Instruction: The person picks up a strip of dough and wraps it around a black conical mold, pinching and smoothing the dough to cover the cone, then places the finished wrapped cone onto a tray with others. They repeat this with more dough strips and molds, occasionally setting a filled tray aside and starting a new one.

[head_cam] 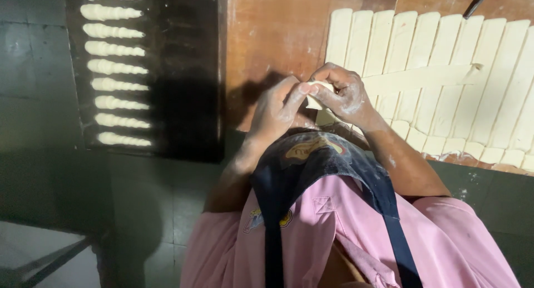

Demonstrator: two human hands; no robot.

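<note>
Both my hands meet over the near edge of a wooden table (272, 32). Between their fingertips is a small pale dough strip (318, 97), pinched and partly hidden. My left hand (278, 107) curls around it from the left; my right hand (345, 93), dusted with flour, grips it from the right. Just beyond my right hand lies a flat dough sheet (445, 71) cut into many long strips, with one strip lying crosswise over the others.
A dark baking tray (183, 71) at the left holds a column of several rolled, twisted dough pieces (114, 65). A dark tool (477, 1) pokes in at the top right. Dark floor tiles lie below; my pink shirt and dark apron fill the foreground.
</note>
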